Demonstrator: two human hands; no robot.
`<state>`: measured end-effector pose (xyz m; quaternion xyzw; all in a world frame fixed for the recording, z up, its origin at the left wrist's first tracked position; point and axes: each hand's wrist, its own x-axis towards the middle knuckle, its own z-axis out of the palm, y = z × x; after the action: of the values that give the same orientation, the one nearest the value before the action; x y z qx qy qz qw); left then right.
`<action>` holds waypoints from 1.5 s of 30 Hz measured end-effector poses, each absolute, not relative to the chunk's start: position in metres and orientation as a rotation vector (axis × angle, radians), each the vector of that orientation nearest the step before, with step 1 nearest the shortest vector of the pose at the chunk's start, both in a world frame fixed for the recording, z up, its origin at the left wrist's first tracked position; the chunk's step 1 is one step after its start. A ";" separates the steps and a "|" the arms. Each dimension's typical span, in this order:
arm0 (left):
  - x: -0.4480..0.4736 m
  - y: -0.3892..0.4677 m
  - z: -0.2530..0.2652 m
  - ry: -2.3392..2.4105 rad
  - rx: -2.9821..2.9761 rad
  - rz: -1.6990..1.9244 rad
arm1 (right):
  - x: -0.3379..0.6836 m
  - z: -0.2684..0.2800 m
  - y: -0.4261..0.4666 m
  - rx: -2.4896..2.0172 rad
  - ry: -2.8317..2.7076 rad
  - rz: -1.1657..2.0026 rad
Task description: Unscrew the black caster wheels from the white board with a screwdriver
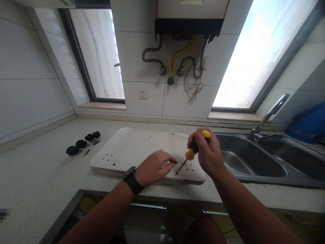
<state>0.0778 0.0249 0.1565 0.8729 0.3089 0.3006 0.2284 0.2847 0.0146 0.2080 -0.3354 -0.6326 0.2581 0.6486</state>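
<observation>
My right hand [209, 149] is closed round the yellow and black handle of a screwdriver [192, 151]. The shaft slants down to the left, its tip on a small screw [176, 173] near the front edge of a white board [137, 145] with rounded corners. Just left of the tip, my left hand [158, 166] lies over the board, holding nothing, thumb and forefinger apart. A black watch is on that wrist. Groups of small dark holes mark the board's corners.
Several black casters [81, 144] and small screws [95, 142] lie on the pale countertop [45, 162] left of the board. To the right is a steel double sink [250, 156] with a faucet [269, 115]. A water heater [189, 23] with hoses hangs on the tiled wall.
</observation>
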 end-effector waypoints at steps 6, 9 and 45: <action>0.093 0.033 0.152 0.762 2.190 0.730 | 0.289 0.226 0.019 -0.912 -1.725 0.730; 0.098 0.034 0.147 0.738 2.054 0.698 | 0.292 0.231 0.021 -0.942 -1.751 0.753; 0.104 0.037 0.126 0.844 1.899 0.803 | 0.292 0.246 0.018 -0.773 -1.629 1.064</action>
<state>0.1036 0.0372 0.1258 0.7648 0.3400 0.3237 0.4413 0.2920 0.0180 0.2459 -0.3197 -0.6737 0.4400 0.5004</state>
